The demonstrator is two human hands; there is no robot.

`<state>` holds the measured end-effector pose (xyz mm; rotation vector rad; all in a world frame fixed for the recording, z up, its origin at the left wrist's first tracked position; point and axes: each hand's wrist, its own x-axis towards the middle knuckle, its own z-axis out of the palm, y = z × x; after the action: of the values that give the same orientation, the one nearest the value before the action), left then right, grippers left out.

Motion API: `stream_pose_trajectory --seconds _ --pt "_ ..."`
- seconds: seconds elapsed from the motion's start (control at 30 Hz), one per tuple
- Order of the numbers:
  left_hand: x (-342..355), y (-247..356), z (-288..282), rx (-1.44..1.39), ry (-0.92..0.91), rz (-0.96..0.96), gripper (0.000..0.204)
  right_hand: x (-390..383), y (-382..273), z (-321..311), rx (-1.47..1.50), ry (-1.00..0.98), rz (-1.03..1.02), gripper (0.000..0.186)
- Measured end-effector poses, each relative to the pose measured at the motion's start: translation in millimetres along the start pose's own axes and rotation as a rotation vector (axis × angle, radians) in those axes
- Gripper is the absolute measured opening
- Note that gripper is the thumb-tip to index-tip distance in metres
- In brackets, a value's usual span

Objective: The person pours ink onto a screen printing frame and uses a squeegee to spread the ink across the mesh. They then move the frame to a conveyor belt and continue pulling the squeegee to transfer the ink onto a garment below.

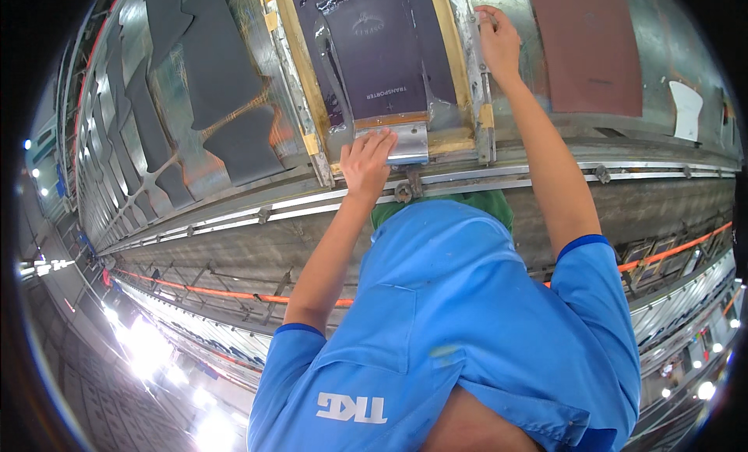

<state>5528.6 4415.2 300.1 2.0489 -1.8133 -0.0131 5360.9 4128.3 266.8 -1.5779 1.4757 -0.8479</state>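
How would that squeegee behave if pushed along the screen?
The squeegee would probably stay stiff, since its shiny metal holder looks straight and solid. Its brown edge might flex slightly if it is rubbery. It could slide easily, as the screen looks wet and glossy in places.

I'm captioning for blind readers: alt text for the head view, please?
A person's left grip lies on a metal scraper at the near end of a dark screen; the right grip touches its frame. Dark pieces lie left, a brown sheet right.
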Motion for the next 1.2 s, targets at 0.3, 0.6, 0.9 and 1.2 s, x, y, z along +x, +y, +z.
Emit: stream_pose_trajectory --seconds 0.3,0.6,0.9,1.2 --pt "263 -156 22 0.107 -0.173 -0.077 0.035 -2 0 6 -0.018 0.036 -0.052 0.024" --pt "242 -99 31 0.229 -0.135 0.01 0.03 1 5 2 -0.076 0.019 -0.052 0.024" --pt "9 -11 8 0.012 -0.005 0.054 0.028 -2 0 2 -0.016 0.029 0.009 0.028" --pt "256 -116 11 0.159 -0.205 -0.036 0.025 -5 -16 -4 -0.062 0.006 0.059 0.025"
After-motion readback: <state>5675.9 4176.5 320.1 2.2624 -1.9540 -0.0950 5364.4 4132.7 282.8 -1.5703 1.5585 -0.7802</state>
